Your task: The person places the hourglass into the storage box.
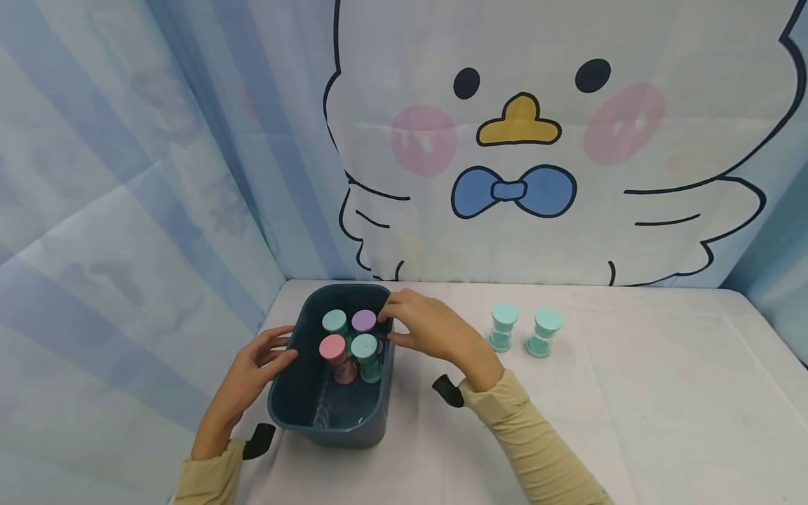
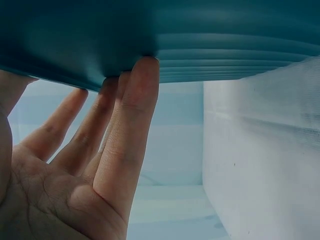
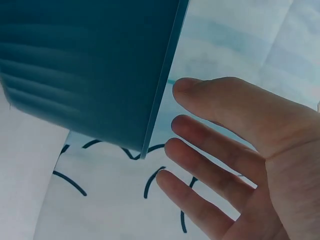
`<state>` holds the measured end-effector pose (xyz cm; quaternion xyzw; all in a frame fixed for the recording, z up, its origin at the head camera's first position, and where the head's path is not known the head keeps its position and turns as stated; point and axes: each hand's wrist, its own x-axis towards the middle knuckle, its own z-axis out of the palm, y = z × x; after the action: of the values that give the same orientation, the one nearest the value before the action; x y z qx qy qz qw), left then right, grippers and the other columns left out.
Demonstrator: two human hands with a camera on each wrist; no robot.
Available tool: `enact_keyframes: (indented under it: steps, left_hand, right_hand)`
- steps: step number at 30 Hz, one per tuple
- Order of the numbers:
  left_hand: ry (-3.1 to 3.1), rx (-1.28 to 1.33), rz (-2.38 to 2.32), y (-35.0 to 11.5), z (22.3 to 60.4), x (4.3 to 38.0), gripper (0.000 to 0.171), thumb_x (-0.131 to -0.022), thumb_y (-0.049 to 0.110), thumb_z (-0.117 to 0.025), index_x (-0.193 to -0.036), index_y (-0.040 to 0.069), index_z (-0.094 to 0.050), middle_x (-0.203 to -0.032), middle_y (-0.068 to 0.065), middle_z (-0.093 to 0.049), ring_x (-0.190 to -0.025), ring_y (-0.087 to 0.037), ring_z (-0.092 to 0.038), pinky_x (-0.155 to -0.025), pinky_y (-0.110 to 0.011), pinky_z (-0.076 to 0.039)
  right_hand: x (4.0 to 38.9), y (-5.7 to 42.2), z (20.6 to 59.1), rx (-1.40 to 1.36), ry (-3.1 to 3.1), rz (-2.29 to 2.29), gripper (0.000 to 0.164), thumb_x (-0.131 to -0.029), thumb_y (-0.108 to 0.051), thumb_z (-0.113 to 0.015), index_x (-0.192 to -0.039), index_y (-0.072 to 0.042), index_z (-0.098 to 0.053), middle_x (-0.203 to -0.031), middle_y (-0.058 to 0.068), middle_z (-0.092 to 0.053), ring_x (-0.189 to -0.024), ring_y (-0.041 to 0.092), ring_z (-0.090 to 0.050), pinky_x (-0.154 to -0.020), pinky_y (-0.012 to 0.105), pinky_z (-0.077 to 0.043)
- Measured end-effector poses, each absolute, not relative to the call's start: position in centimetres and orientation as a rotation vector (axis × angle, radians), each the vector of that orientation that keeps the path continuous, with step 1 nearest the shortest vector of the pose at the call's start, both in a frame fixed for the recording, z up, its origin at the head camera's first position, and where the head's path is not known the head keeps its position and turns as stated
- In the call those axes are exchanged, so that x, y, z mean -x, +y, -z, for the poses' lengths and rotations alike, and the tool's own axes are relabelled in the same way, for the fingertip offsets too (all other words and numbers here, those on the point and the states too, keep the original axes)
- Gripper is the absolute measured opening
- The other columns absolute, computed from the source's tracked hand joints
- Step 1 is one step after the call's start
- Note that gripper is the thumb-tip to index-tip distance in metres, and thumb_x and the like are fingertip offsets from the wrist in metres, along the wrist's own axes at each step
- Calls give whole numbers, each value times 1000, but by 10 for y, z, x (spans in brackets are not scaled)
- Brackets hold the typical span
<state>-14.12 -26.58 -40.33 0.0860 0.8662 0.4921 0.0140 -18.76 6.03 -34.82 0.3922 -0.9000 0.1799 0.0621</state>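
Note:
A dark teal plastic bin (image 1: 325, 414) stands on the table, and several small hourglasses stand inside it: a pink one (image 1: 332, 348), a purple-capped one (image 1: 363, 321) and green ones, such as the nearer green one (image 1: 365, 348). My left hand (image 1: 255, 368) rests against the bin's left side, its fingers (image 2: 132, 115) fairly straight and touching the wall. At the right rim is my right hand (image 1: 432, 326), fingers loosely bent and spread. The right wrist view shows nothing between its thumb and fingers (image 3: 210, 165).
Two more green hourglasses, a left one (image 1: 502, 327) and a right one (image 1: 543, 332), stand on the white-covered table (image 1: 631, 407) right of the bin. A curtain (image 1: 517, 245) with a cartoon bird hangs behind. Another light-blue curtain (image 1: 113, 245) borders the left side.

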Motion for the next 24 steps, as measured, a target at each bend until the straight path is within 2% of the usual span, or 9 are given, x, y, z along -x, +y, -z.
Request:
enact_keyframes:
  steps: [24]
  left_hand:
    - [2693,-248,-1516,-265,402,142,55,-100,28,-61,-149,13,-43,-144,-21,-51,-129,-40,-52,-102,-59,-45]
  right_hand:
    - [187,117,361,-938,-2808,-552,28,-87,-15,-77,-114,-10,-71,-118,5,-66,-113,23,-60,-94,38,-54]
